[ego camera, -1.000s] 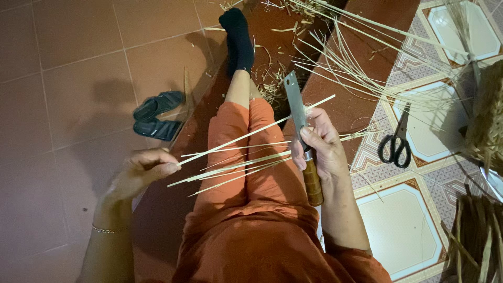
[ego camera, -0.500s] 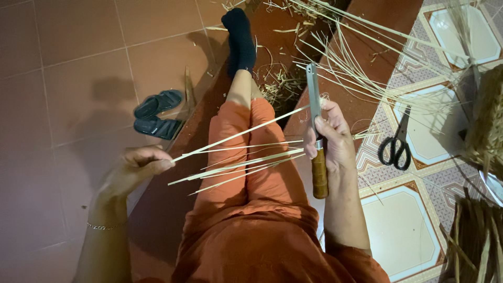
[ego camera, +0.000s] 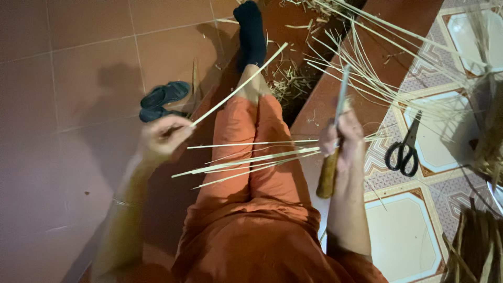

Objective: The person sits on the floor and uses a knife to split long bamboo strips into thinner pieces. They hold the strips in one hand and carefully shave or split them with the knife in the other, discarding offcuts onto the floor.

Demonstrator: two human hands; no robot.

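Strips of pale bamboo [ego camera: 251, 160] lay across the person's orange-trousered lap at the centre of the frame, their long axes running nearly level from left to right and rising a little toward the right, where their ends met the right hand [ego camera: 343, 139]. One longer strip [ego camera: 238, 86] slanted from the left hand [ego camera: 162, 133] up toward the upper middle of the frame, ending beside the dark sock [ego camera: 250, 31]. The left hand, blurred at centre left, was curled shut around the lower end of that slanting strip. The right hand, right of centre, was closed in a fist on the wooden handle of a knife [ego camera: 335, 136], which stood almost upright with its blade pointing to the top of the frame. Black scissors [ego camera: 404, 149] lay on the patterned tiles at the right, well apart from both hands, and dark sandals [ego camera: 160, 99] sat on the red floor just above the left hand.
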